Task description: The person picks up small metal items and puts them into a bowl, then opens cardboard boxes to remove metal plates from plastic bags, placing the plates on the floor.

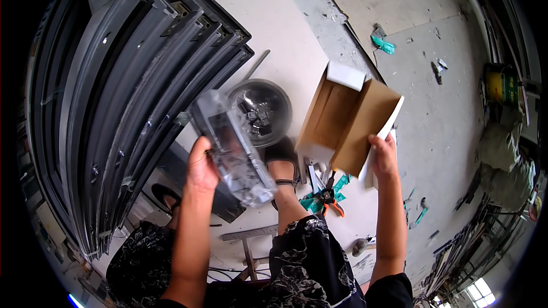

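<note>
My left hand (202, 165) grips one side of a clear plastic-wrapped pack (237, 157) with dark and silvery parts inside, blurred by motion, so its kind cannot be made out. An open cardboard box (348, 117), brown within and white outside, is tilted in my right hand (383, 157), thumb over its edge. I see no contents in the part of the box that shows. Just beyond the pack stands a round clear tub (288, 105) with small dark and metallic pieces (260, 117) in it.
Dark grey metal frames (148, 80) are stacked on the left. Pliers with orange handles (331, 202) and green scraps lie by my foot. A small wooden stand (248, 245) is below. Green litter (383, 44) lies on the floor; a yellow-green bucket (502, 85) stands far right.
</note>
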`<control>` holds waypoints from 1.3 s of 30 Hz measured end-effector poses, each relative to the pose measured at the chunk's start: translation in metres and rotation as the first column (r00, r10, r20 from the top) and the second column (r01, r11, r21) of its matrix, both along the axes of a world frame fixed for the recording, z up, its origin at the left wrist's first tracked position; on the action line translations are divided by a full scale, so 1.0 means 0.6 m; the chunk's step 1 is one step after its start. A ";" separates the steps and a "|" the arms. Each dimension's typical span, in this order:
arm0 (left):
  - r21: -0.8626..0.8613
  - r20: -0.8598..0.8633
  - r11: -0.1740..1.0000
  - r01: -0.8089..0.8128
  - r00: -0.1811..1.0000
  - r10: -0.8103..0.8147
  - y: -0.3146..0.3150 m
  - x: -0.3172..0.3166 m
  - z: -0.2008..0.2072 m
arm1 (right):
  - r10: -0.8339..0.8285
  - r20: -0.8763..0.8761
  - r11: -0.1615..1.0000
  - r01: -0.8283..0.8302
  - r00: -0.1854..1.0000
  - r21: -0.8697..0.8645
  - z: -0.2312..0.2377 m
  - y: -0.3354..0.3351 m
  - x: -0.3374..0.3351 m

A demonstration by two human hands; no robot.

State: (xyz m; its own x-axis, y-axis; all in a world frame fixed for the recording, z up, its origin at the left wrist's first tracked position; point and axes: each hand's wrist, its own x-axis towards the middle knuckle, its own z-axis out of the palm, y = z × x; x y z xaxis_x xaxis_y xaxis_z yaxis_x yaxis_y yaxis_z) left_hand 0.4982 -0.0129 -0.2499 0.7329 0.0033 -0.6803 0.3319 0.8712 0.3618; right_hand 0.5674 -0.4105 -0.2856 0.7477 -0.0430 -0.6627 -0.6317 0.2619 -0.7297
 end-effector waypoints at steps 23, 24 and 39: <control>0.817 -0.502 0.516 0.258 0.758 0.416 0.007 -0.178 -0.192 | -0.148 -0.075 0.812 0.077 0.986 -0.579 -0.085 -0.130 -0.127; 0.804 -0.530 0.514 0.298 0.750 0.395 0.008 -0.178 -0.191 | -0.083 -0.036 0.717 0.034 0.996 -0.696 -0.083 -0.144 -0.138; 0.690 -0.533 0.661 0.294 0.824 0.190 0.008 -0.196 -0.167 | 0.308 -0.510 0.167 -0.573 0.803 -0.802 -0.149 -0.298 -0.186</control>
State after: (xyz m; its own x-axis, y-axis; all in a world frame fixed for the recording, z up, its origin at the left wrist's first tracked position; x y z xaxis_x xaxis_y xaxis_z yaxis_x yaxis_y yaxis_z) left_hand 0.3805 -0.0078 -0.3503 0.2761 0.6350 -0.7215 0.7049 0.3765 0.6011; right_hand 0.4558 -0.5894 -0.3750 0.7325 -0.3975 -0.5526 -0.5394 -0.8342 -0.1150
